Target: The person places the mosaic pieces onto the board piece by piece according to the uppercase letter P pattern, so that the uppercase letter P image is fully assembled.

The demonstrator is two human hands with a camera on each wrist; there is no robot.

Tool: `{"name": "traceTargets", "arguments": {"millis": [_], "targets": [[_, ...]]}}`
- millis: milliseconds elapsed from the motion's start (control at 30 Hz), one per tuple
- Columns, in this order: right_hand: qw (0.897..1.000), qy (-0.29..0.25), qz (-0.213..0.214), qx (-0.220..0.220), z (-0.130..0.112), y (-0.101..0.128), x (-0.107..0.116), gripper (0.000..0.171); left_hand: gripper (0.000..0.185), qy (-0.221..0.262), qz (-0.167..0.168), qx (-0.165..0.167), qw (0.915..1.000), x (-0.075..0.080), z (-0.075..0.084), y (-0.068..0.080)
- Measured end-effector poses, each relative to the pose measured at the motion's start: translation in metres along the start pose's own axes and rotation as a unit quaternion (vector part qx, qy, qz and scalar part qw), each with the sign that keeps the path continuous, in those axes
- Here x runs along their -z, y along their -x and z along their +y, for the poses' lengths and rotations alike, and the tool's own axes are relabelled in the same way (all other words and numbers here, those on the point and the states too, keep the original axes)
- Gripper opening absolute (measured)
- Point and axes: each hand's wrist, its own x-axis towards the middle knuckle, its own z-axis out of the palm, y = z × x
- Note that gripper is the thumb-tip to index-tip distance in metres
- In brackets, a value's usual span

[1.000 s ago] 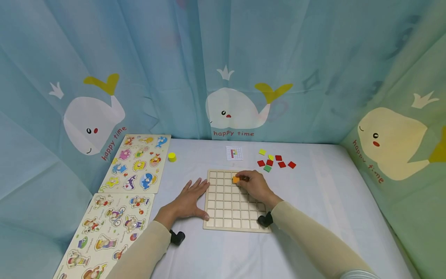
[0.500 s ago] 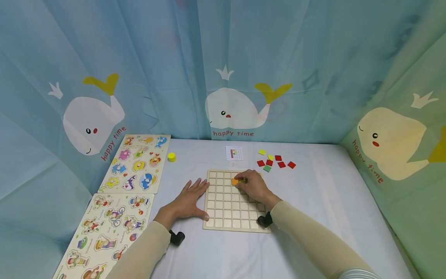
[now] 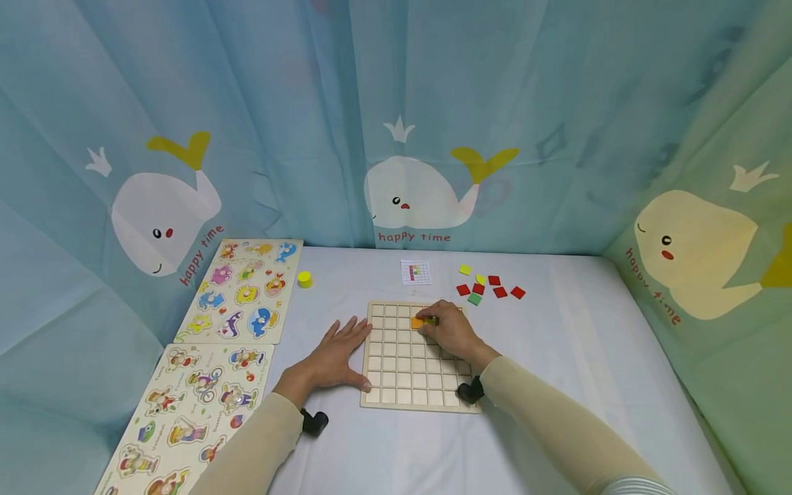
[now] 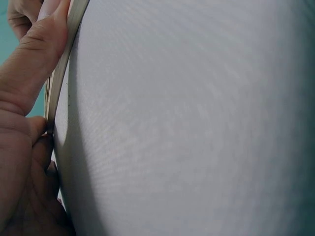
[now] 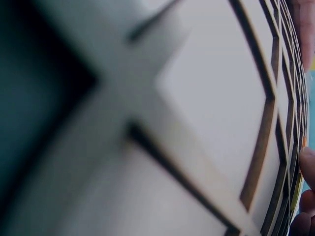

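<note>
My left hand (image 3: 337,354) lies with fingers spread at the left edge of the wooden grid board (image 3: 390,402); its thumb rests on the rim, and the left wrist view shows the thumb (image 4: 37,61) against the board's side. At the board's far part, my right hand (image 3: 454,333) has thumb and index finger curled at an orange square tile (image 3: 416,322), which lies flat over a grid cell. A bit of yellow-green (image 3: 432,320) shows beneath those fingers, mostly hidden. The right wrist view catches mainly grid cells, with fingertips (image 5: 307,164) at its right edge.
Loose red tiles (image 3: 500,292), yellow tiles (image 3: 465,269) and a green tile (image 3: 474,300) lie beyond the board to the right. A printed pattern card (image 3: 415,272) is behind it. A yellow cylinder (image 3: 305,279) and two picture puzzle boards (image 3: 247,292) are at left.
The right hand has lowered the orange tile slightly toward me, from tilted between the fingers to flat on the board. Over the last half second little moves. The left hand stays put.
</note>
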Motion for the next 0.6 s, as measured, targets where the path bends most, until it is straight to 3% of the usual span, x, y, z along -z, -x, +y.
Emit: {"name": "traceTargets", "arguments": {"millis": [600], "targets": [[1.000, -0.028, 0.003, -0.011, 0.0005, 0.0014, 0.0018, 0.027, 0.131, -0.003, -0.006, 0.004, 1.0000, -0.0020, -0.0022, -0.0013]]}}
